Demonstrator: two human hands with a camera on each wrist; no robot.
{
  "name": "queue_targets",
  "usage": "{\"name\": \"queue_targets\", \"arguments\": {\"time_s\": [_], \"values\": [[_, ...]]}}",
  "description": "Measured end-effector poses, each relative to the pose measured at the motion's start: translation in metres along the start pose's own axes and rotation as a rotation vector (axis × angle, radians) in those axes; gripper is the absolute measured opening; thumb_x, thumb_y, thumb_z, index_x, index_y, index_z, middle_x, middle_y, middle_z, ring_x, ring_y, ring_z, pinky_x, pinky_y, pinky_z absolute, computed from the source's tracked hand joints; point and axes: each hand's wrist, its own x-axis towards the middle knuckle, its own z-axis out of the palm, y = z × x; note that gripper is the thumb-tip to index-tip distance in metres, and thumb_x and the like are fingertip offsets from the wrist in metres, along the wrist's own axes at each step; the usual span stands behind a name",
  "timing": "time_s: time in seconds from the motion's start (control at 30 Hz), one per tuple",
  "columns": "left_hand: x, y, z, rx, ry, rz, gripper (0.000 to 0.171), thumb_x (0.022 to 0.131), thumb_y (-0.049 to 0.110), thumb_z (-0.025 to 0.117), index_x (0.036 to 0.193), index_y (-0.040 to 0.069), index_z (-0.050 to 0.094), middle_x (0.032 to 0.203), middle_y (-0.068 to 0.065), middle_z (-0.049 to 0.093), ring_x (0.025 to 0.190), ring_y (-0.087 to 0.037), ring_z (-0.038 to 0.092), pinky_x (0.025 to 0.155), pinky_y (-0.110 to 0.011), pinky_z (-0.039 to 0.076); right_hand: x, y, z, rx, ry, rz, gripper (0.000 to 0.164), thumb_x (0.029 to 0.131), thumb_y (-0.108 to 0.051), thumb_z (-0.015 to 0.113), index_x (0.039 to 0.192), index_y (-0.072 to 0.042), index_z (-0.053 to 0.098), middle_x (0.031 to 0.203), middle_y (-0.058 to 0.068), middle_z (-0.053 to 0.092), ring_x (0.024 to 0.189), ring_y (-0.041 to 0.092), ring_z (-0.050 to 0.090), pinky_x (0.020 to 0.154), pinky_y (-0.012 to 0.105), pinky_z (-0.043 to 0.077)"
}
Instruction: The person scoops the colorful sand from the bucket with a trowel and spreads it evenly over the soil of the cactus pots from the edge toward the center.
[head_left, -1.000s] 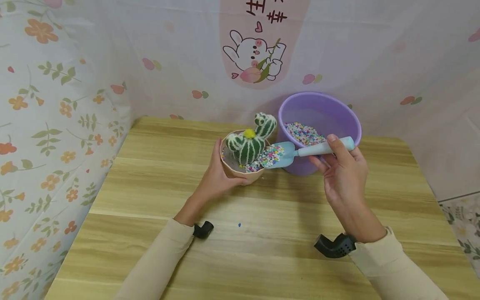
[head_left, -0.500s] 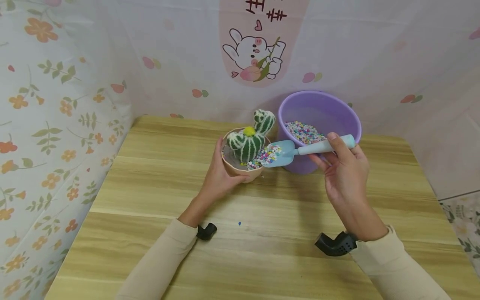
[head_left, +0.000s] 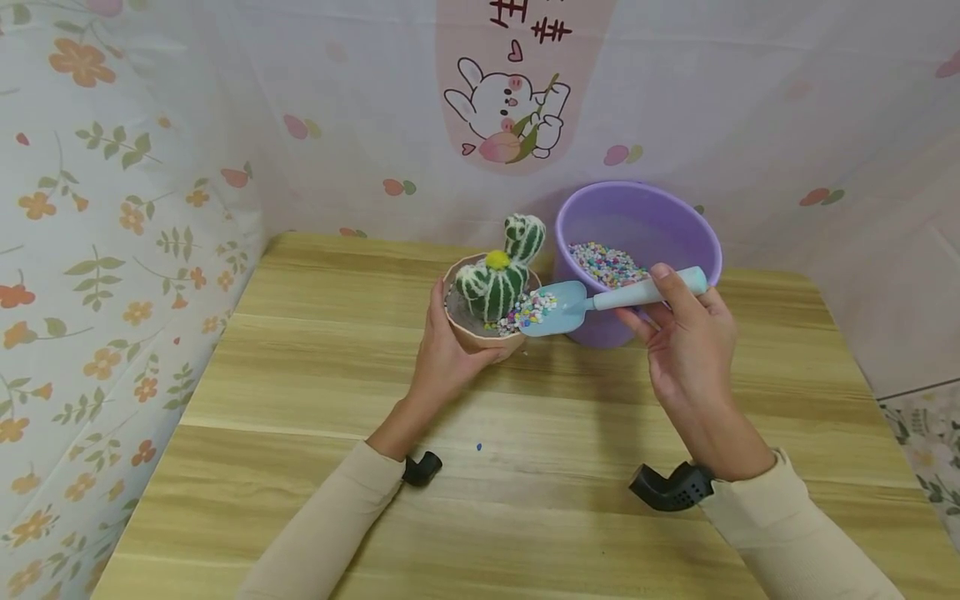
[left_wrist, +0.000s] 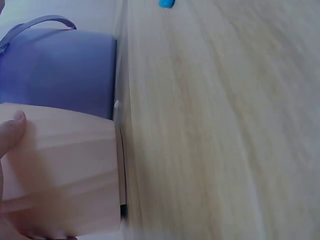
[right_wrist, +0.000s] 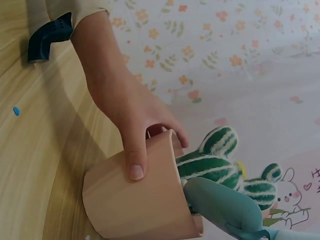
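Note:
My left hand (head_left: 447, 354) grips the side of a peach flower pot (right_wrist: 142, 192), thumb along its near wall. A green and white toy cactus (head_left: 495, 287) with a yellow flower stands in grey filling inside it. In my right hand (head_left: 693, 358) is the pale handle of a light blue trowel (head_left: 567, 308), held between thumb and fingers. The trowel's blade is tipped over the pot's right rim. Colourful pebbles (head_left: 531, 308) lie on the blade and spill down beside the cactus. The right wrist view shows the blade's back (right_wrist: 222, 202) at the pot's mouth.
Just right of the pot stands a purple bucket (head_left: 641, 196), partly filled with colourful pebbles (head_left: 607, 265). One blue pebble (head_left: 479, 447) lies on the wooden table (head_left: 525, 517). Patterned cloth (head_left: 337, 125) hangs behind and to the left.
The pot and cactus have turned slightly in my left hand, whose forearm has shifted a little right. Fewer pebbles are on the trowel blade. My right hand has hardly moved.

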Motion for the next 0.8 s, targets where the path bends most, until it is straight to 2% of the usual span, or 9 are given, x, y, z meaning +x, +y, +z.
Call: {"name": "queue_targets", "arguments": {"time_s": [0.23, 0.43, 0.6, 0.8], "values": [[0.000, 0.001, 0.000, 0.014, -0.002, -0.014, 0.131, 0.064, 0.042, 0.091, 0.157, 0.022, 0.000, 0.159, -0.010, 0.019, 0.143, -0.030, 0.027, 0.109, -0.054, 0.033, 0.000, -0.001, 0.003, 0.006, 0.003, 0.008, 0.019, 0.083, 0.001, 0.074, 0.092, 0.005, 0.058, 0.079, 0.014, 0.067, 0.069, 0.028, 0.072, 0.061, 0.041, 0.057], [0.006, -0.004, -0.009, -0.067, -0.089, -0.032, 0.135, 0.062, 0.038, 0.092, 0.156, 0.029, -0.005, 0.161, -0.006, 0.014, 0.145, -0.026, 0.022, 0.113, -0.051, 0.028, 0.000, 0.000, 0.005, 0.002, -0.005, 0.009, 0.019, 0.083, 0.001, 0.074, 0.089, 0.004, 0.057, 0.077, 0.013, 0.067, 0.069, 0.028, 0.072, 0.061, 0.042, 0.057], [0.014, -0.009, -0.015, -0.119, -0.152, 0.009, 0.136, 0.063, 0.036, 0.092, 0.156, 0.028, -0.006, 0.162, -0.005, 0.009, 0.147, -0.024, 0.017, 0.116, -0.049, 0.022, 0.000, 0.001, 0.006, -0.014, -0.009, 0.006, 0.018, 0.082, 0.001, 0.075, 0.087, 0.004, 0.057, 0.076, 0.013, 0.066, 0.067, 0.027, 0.072, 0.060, 0.041, 0.057], [0.014, -0.008, -0.013, -0.111, -0.136, 0.022, 0.133, 0.063, 0.038, 0.092, 0.157, 0.026, -0.002, 0.162, -0.004, 0.013, 0.146, -0.025, 0.021, 0.114, -0.050, 0.026, 0.001, 0.001, 0.008, -0.020, -0.015, 0.008, 0.018, 0.082, 0.001, 0.075, 0.083, 0.003, 0.057, 0.075, 0.012, 0.066, 0.067, 0.027, 0.072, 0.058, 0.041, 0.057]]}}
